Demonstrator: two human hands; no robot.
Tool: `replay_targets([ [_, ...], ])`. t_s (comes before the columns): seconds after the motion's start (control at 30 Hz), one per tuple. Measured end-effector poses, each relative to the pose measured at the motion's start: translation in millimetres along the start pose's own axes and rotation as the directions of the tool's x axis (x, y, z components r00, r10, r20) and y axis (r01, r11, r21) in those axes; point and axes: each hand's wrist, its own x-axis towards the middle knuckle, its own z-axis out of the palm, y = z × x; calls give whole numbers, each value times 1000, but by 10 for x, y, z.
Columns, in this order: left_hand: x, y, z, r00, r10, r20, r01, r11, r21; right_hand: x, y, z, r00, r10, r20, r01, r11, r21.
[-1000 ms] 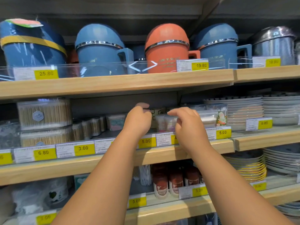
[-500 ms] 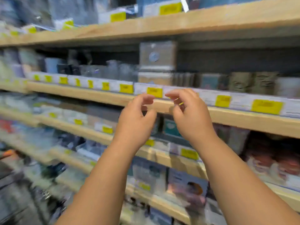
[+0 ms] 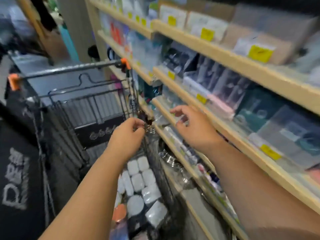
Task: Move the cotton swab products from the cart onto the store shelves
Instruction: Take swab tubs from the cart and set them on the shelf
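Note:
The view is blurred by motion. A black wire cart [image 3: 72,108] stands to the left of the wooden shelves [image 3: 216,52]. In its basket lie several white cotton swab packs [image 3: 140,181], square and round, below my forearm. My left hand [image 3: 128,135] hovers above the cart's right edge, fingers loosely curled with nothing in them. My right hand [image 3: 192,127] is in front of a lower shelf edge, fingers spread and empty.
The shelves [image 3: 242,70] run along the right, full of packaged goods behind yellow price tags [image 3: 259,53]. The cart's handle [image 3: 69,68] has orange end caps. A dark bag with white lettering [image 3: 15,179] is at the left.
My view has swung down and left from the swab shelf to the cart. Both empty hands have dropped from shelf height to above the cart basket.

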Motion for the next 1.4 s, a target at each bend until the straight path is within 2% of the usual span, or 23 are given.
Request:
replay_targets([
  [0.1,128,-661,-70,988,-147,43,144,987,67,144,107,666,982,54,180,-56,998,6],
  [0.23,287,-1513,-151,931,-360,66,348,926,150,278,279,1454,890,136,434,-123,991,-57],
  [0.37,325,-2210,-95,843,-523,122,494,844,209,341,459,2145,819,199,538,-182,980,-85],
  [0.5,345,-2725,85,755,-617,223,533,775,339,405,566,2709,731,256,632,-240,964,-112],
  [0.7,246,-3443,469,644,-715,271,547,679,490,345,774,3579,566,274,777,-185,961,-204],
  [0.77,189,-3662,619,578,-766,281,514,609,604,270,843,3835,479,257,840,-115,966,-230],
  [0.83,147,-3802,737,530,-793,299,471,569,675,191,912,4035,404,204,891,25,972,-234],
  [0.93,97,-3991,868,466,-821,330,404,529,746,88,1049,4344,391,92,916,233,953,-196],
  [1.03,45,-4091,983,418,-843,339,363,497,788,61,1132,4559,373,9,928,469,861,-197],
  [1.1,4,-4141,1081,436,-851,292,403,475,782,47,1143,4655,332,-17,943,587,787,-193],
  [1.23,-90,-4276,1237,557,-801,221,391,487,781,10,1165,4825,286,-2,958,636,749,-188],
  [1.3,-101,-4313,1253,594,-778,207,366,490,791,-4,1187,4872,299,-22,954,657,730,-189],
  [1.4,-49,-4311,1216,595,-776,210,366,494,789,-12,1225,4902,321,-30,947,650,734,-197],
])
